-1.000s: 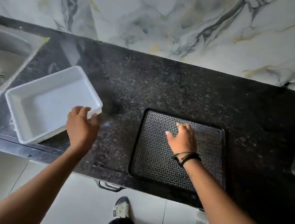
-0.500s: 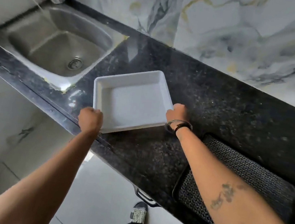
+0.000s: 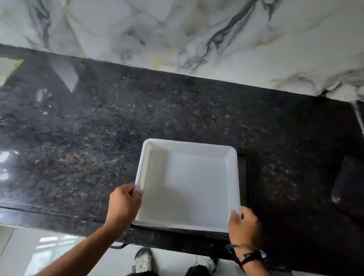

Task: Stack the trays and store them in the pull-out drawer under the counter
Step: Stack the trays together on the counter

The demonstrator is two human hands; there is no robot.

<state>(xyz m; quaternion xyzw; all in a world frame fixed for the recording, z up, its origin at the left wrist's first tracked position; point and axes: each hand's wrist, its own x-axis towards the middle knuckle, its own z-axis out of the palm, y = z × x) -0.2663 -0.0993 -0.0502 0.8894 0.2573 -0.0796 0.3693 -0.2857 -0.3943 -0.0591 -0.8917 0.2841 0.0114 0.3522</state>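
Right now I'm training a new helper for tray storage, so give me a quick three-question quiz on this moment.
1. True or false: both hands hold the white tray.
2. What lies under it? A) sink B) black tray C) towel
3. Which wrist wears bands?

Key:
1. True: the left hand and the right hand each have a grip on a near corner.
2. B: the black tray shows along its right and near edges.
3. The right wrist.

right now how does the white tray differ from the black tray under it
The white tray is smooth and in full view; the black tray is textured and mostly hidden, showing only at the right and near edges. The white tray is held by both hands; the black tray is not. Both look squarish.
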